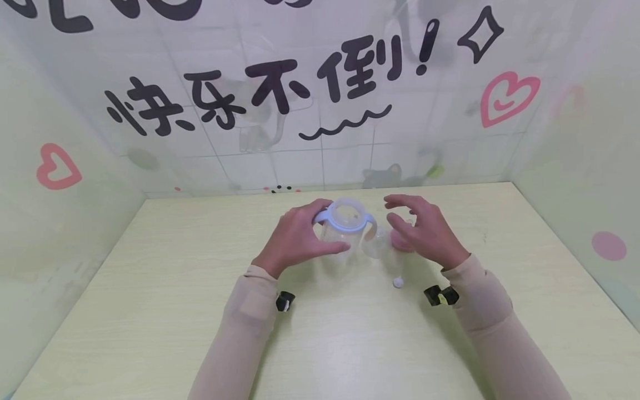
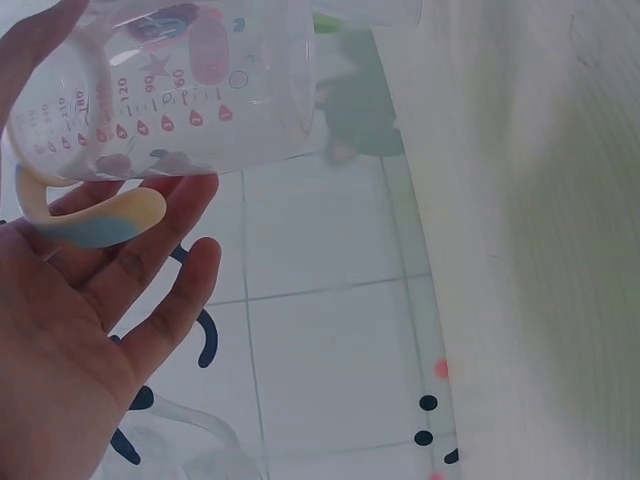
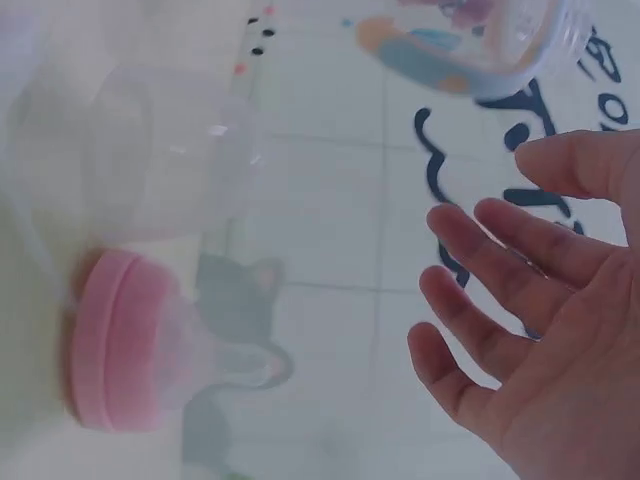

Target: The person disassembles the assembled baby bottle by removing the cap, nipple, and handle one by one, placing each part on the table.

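Note:
My left hand (image 1: pixel 297 233) grips a clear baby bottle (image 1: pixel 350 236) with its thumb across the front and its fingers behind. The bottle carries a pale blue ring with two curved handles (image 2: pixel 100 218), and red measuring marks run along its wall. To its right, my right hand (image 1: pixel 427 230) hovers with fingers spread and relaxed, holding nothing. Beneath that hand, a pink collar with a clear teat (image 3: pixel 120 340) stands on the table, partly hidden in the head view. Between it and the bottle is a clear dome cap (image 3: pixel 170 150).
A small white round piece (image 1: pixel 397 282) lies on the pale wooden table (image 1: pixel 320 344), in front of the pink collar. Printed wall sheets enclose the table at the back and both sides. A black wrist mount (image 1: pixel 441 295) sits by the right sleeve.

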Demonstrator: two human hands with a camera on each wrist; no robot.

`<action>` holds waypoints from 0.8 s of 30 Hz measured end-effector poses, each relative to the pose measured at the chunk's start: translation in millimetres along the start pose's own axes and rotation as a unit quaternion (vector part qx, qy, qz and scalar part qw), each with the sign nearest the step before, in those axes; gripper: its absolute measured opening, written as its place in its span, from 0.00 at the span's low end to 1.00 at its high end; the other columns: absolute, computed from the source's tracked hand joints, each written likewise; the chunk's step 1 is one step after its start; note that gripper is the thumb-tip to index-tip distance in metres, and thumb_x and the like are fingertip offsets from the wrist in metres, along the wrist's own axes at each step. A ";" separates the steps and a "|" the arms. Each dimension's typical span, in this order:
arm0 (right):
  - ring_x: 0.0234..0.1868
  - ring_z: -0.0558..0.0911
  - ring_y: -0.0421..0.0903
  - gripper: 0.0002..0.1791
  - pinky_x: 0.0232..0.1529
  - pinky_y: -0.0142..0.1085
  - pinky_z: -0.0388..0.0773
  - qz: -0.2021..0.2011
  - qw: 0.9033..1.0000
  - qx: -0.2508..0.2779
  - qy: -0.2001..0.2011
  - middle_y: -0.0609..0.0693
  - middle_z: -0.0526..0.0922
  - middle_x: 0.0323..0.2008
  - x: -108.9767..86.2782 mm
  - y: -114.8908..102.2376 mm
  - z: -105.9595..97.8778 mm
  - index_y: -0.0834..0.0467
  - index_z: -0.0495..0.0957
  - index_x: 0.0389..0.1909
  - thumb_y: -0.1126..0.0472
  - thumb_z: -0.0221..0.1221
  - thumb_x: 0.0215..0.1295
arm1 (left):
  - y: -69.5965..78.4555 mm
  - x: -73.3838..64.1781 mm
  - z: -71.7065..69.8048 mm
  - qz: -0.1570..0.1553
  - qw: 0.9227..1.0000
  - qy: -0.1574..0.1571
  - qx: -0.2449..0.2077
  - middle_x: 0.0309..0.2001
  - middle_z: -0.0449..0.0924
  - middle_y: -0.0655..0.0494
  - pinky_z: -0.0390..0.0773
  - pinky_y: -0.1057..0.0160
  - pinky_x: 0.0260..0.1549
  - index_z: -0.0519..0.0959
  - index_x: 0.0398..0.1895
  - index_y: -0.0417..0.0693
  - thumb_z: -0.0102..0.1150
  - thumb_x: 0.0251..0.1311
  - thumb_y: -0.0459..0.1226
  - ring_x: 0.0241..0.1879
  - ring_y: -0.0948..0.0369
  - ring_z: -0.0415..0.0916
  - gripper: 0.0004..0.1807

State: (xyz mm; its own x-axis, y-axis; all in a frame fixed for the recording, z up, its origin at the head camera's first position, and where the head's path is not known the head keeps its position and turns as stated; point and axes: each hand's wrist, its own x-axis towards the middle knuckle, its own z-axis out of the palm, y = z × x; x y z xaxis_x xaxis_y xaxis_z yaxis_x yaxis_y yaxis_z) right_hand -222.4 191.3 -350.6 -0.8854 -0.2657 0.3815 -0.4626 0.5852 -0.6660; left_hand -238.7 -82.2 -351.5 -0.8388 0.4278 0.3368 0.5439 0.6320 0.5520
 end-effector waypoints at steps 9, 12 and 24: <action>0.56 0.79 0.54 0.19 0.56 0.51 0.75 -0.062 0.998 0.000 -0.010 0.57 0.84 0.50 -4.1 -22.3 6.6 0.65 0.79 0.56 0.68 0.64 0.64 | 2.4 0.2 -0.6 0.012 1.000 0.007 -0.012 0.46 0.83 0.61 0.78 0.57 0.44 0.77 0.58 0.52 0.78 0.40 0.57 0.43 0.62 0.78 0.41; 0.56 0.80 0.55 0.18 0.57 0.53 0.74 -0.066 0.998 0.000 -0.009 0.57 0.85 0.49 -3.7 -22.3 8.1 0.65 0.80 0.53 0.68 0.66 0.62 | 1.6 0.1 -0.2 0.015 1.000 0.007 -0.017 0.46 0.82 0.61 0.77 0.57 0.44 0.77 0.58 0.51 0.78 0.40 0.57 0.43 0.62 0.77 0.41; 0.55 0.81 0.53 0.16 0.58 0.52 0.73 -0.064 0.998 0.007 -0.017 0.54 0.86 0.49 -2.2 -24.7 9.6 0.63 0.82 0.52 0.66 0.66 0.62 | 2.3 0.3 -1.0 0.023 0.999 0.007 -0.022 0.46 0.82 0.62 0.78 0.58 0.42 0.77 0.59 0.50 0.79 0.40 0.57 0.43 0.63 0.77 0.42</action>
State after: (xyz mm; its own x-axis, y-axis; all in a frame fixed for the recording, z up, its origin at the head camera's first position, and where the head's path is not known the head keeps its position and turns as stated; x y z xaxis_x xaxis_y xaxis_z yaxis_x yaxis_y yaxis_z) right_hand -209.4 170.1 -341.2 -0.8199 -0.3631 0.4426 -0.5724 0.5345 -0.6219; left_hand -237.7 -81.3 -349.4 -0.8133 0.4469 0.3727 0.5807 0.5826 0.5687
